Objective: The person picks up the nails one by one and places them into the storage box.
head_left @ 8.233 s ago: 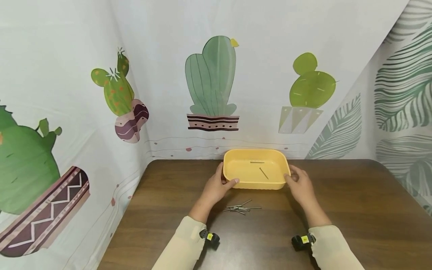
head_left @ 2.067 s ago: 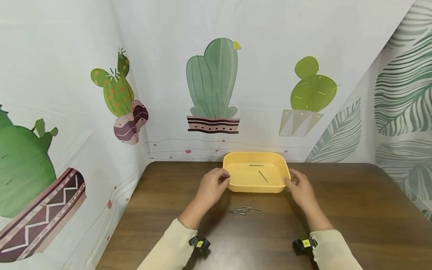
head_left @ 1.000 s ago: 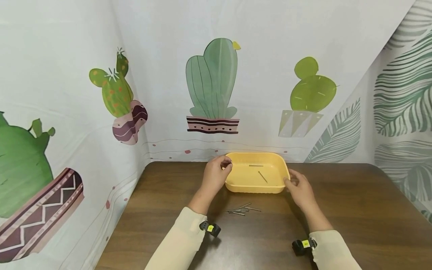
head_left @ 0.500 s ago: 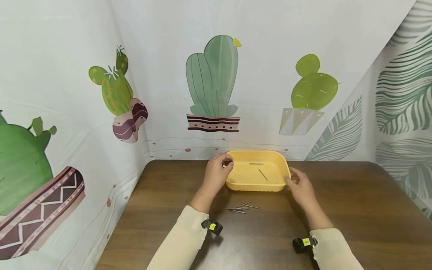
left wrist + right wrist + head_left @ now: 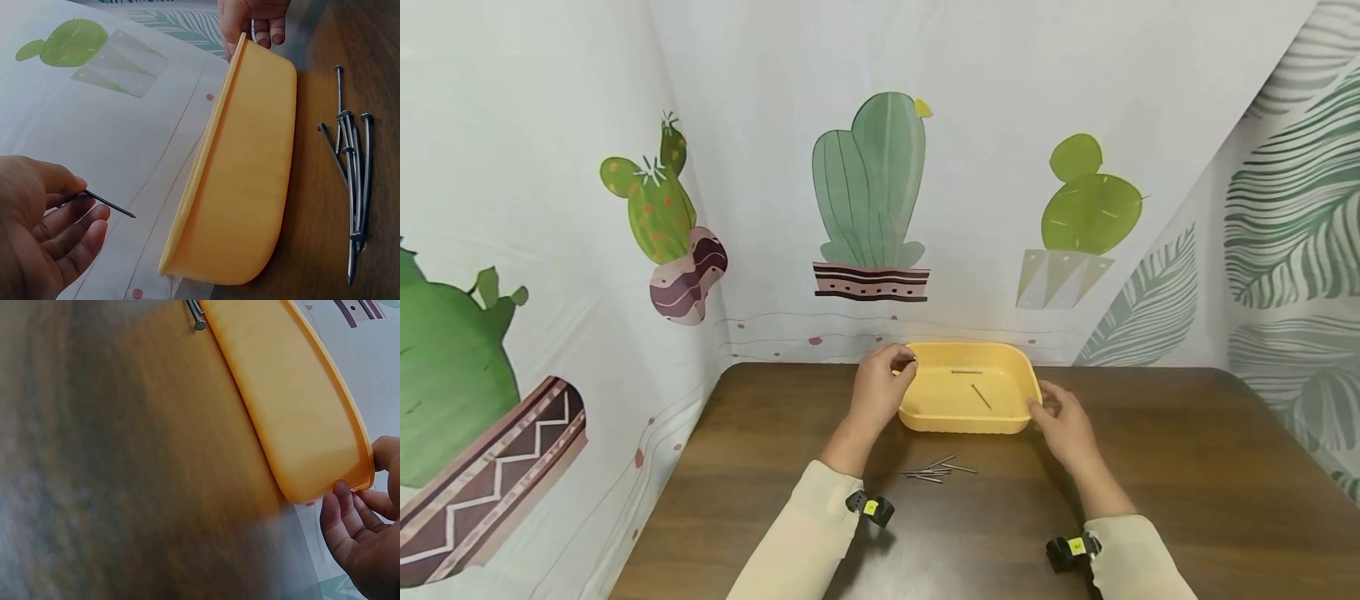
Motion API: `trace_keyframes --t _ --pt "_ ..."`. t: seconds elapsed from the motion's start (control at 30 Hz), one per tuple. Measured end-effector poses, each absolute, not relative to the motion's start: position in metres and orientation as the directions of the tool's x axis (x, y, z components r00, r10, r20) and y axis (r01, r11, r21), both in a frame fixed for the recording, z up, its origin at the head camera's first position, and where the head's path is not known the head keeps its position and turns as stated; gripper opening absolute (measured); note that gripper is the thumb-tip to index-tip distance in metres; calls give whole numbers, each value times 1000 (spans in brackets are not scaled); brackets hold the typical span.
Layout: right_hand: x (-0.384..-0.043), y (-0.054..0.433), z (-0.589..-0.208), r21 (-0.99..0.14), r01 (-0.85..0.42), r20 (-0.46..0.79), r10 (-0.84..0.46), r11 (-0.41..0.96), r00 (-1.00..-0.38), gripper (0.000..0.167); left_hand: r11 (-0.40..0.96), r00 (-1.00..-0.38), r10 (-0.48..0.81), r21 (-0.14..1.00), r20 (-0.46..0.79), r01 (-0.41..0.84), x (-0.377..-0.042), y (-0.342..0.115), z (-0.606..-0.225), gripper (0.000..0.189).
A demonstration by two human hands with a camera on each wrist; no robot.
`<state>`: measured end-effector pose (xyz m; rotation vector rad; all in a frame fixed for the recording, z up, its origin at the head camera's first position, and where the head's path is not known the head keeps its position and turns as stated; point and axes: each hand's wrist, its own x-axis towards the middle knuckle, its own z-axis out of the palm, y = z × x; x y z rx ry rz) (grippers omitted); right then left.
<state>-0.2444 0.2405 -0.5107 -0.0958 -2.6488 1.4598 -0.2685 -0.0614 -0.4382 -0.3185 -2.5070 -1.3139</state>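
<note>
My left hand [image 5: 877,387] hovers at the left rim of a yellow plastic tray [image 5: 962,425]. In the left wrist view its thumb and forefinger pinch an iron nail [image 5: 112,205], whose pointed end sticks out toward the tray. The right hand [image 5: 1066,425] grips the tray's right end, thumb on the rim and fingers under the outer wall, as the right wrist view shows. Two nails lie apart on the tray's floor, one crosswise [image 5: 967,372] and one slanted [image 5: 981,397]. A loose heap of several nails [image 5: 928,472] lies on the table in front of the tray.
The brown wooden table [image 5: 1150,483] runs back to a white cloth backdrop [image 5: 985,183] printed with cacti and leaves. Close to that cloth stands the tray. Black wrist cameras [image 5: 871,507] sit at both cuffs.
At first my left hand held the tray's left end; later it came to the front left corner, then moved up along the left rim. The right hand has stayed on the tray.
</note>
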Motion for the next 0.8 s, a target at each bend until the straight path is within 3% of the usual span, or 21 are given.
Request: trace_keyframes --t 0.07,0.2,0.3,0.8 --pt "-245 240 -512 -845 -1 71 111 534 -991 57 565 -937 64 762 342 317 -269 -62 -438 24" --pt "-245 240 -511 -845 2 68 110 535 -992 57 577 -954 71 768 293 279 -269 -64 -437 67" --pt "-245 240 -510 -846 2 68 111 534 -991 57 574 -960 77 776 268 263 -268 -66 -437 85" --pt "-245 241 -513 -846 0 67 106 534 -992 57 606 -965 137 751 225 261 -262 -74 -441 90"
